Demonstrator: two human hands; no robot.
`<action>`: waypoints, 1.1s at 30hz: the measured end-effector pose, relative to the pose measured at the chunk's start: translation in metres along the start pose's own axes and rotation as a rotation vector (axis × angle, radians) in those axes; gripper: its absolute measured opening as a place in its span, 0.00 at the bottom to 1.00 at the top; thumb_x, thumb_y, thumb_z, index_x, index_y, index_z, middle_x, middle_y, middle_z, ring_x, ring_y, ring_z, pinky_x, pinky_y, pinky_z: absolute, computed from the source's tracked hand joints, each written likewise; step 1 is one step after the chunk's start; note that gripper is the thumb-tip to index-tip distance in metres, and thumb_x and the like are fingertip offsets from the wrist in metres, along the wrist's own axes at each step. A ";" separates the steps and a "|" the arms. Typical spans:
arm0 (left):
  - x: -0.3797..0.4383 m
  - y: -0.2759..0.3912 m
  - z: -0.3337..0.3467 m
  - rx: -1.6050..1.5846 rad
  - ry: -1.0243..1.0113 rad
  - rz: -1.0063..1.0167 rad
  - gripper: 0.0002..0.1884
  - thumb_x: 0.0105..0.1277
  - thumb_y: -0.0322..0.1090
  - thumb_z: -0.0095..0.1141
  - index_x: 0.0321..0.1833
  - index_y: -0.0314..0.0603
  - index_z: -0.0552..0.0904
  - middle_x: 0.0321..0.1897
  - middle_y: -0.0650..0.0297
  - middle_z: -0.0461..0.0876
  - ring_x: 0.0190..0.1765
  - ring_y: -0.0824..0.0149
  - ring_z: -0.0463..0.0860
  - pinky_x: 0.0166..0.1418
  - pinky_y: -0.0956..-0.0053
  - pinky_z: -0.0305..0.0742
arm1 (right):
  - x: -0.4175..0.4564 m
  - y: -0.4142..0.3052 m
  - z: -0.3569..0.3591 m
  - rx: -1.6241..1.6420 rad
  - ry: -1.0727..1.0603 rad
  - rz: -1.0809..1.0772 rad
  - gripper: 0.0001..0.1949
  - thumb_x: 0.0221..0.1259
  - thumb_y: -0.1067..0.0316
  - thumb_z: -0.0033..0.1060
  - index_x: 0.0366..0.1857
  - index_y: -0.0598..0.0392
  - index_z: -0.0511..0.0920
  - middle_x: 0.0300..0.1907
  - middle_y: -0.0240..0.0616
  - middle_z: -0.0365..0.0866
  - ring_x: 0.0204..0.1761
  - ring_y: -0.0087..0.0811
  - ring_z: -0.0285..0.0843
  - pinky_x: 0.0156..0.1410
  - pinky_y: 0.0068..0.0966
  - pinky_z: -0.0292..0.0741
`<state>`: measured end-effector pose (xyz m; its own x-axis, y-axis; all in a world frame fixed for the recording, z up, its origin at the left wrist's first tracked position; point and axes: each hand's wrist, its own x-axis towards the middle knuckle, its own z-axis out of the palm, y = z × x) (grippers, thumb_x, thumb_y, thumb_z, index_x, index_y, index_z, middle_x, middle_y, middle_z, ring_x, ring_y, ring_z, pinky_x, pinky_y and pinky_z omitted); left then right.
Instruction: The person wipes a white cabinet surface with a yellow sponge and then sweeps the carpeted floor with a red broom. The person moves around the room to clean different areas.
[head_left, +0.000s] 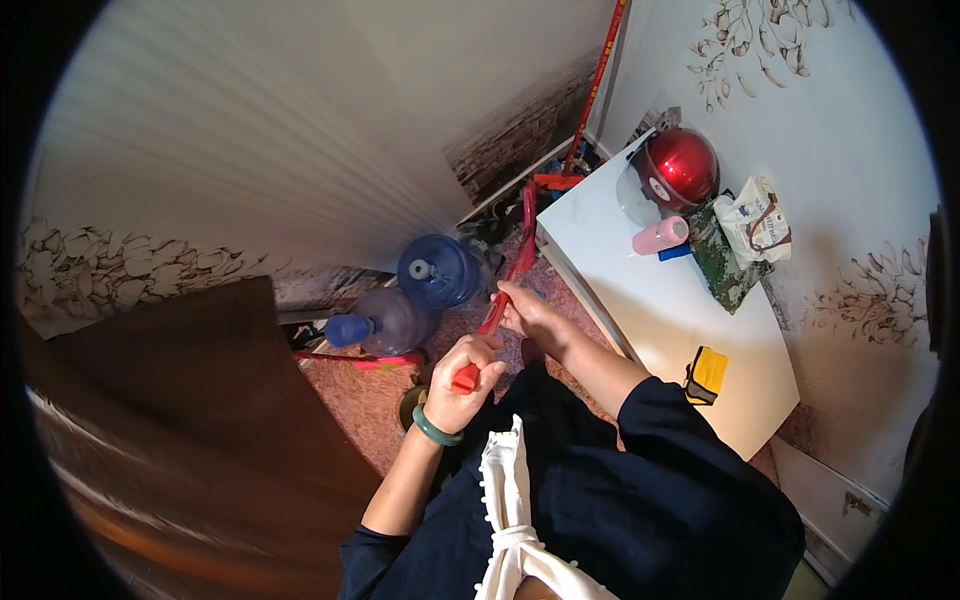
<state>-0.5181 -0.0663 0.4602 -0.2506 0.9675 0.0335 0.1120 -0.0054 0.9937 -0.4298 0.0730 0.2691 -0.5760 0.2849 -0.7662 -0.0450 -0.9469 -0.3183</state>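
A red long-handled tool (493, 313) slants away from me toward the floor by the wall. My left hand (461, 375), with a green bangle at its wrist, is closed around the handle near its capped end. Farther along, my right hand (523, 307) grips the same handle. The tool's far end lies in dim clutter, so its kind is unclear. Just left of the handle stand a blue water-cooler bottle (442, 271) and a paler bottle (394, 321) with a blue top. A pink carpet (345, 394) lies beneath.
A white tabletop (600, 262) on my right bears a red helmet (681, 169), a pink bottle (660, 236), a camouflage pouch (724, 259), a white bag (752, 221) and a yellow pouch (706, 373). A red pole (596, 86) leans in the corner. Brown-covered furniture (195, 397) is at left.
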 end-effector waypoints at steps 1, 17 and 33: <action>-0.001 0.000 0.000 0.059 -0.025 0.037 0.06 0.65 0.23 0.63 0.36 0.39 0.77 0.37 0.59 0.79 0.49 0.58 0.82 0.53 0.65 0.76 | 0.000 -0.001 -0.001 -0.002 0.008 0.006 0.11 0.76 0.53 0.57 0.41 0.48 0.77 0.36 0.30 0.81 0.39 0.26 0.80 0.49 0.29 0.79; -0.049 0.107 -0.035 0.228 -0.122 -0.052 0.15 0.58 0.24 0.74 0.31 0.40 0.74 0.31 0.60 0.80 0.46 0.51 0.87 0.48 0.61 0.80 | -0.063 0.057 0.054 0.017 -0.207 0.374 0.10 0.75 0.53 0.60 0.44 0.47 0.77 0.43 0.30 0.84 0.45 0.27 0.82 0.55 0.31 0.78; 0.000 0.055 -0.011 0.147 -0.106 0.050 0.13 0.63 0.22 0.69 0.32 0.41 0.73 0.33 0.59 0.79 0.45 0.54 0.85 0.50 0.61 0.79 | -0.017 0.028 0.014 0.117 -0.136 0.109 0.09 0.75 0.55 0.58 0.45 0.46 0.76 0.39 0.30 0.82 0.42 0.27 0.80 0.53 0.31 0.76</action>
<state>-0.5228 -0.0692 0.5156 -0.1390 0.9883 0.0633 0.2634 -0.0247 0.9644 -0.4330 0.0397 0.2809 -0.6870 0.1642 -0.7079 -0.0661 -0.9842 -0.1641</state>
